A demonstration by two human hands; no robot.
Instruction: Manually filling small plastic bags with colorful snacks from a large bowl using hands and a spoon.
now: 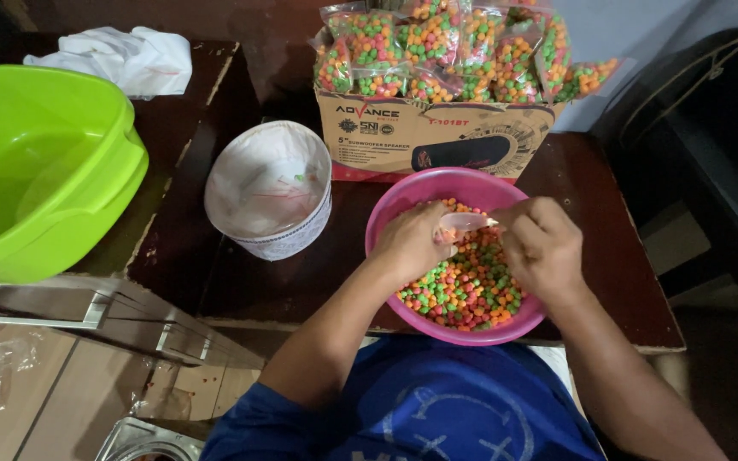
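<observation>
Pink bowl (386, 224) of coloured pellets, surface centre; left hand (410, 242) and right hand (542, 245) fingers pinch a clear bag (465, 222) open above it; filled bags in cardboard box (437, 137) at twelve o'clock.

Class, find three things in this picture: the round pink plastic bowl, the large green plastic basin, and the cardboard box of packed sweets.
Round pink plastic bowl (403, 198): head view, on its bare upper-left rim.
Large green plastic basin (27, 162): head view, on its inner wall.
Cardboard box of packed sweets (433, 137): head view, on its printed front face.
</observation>
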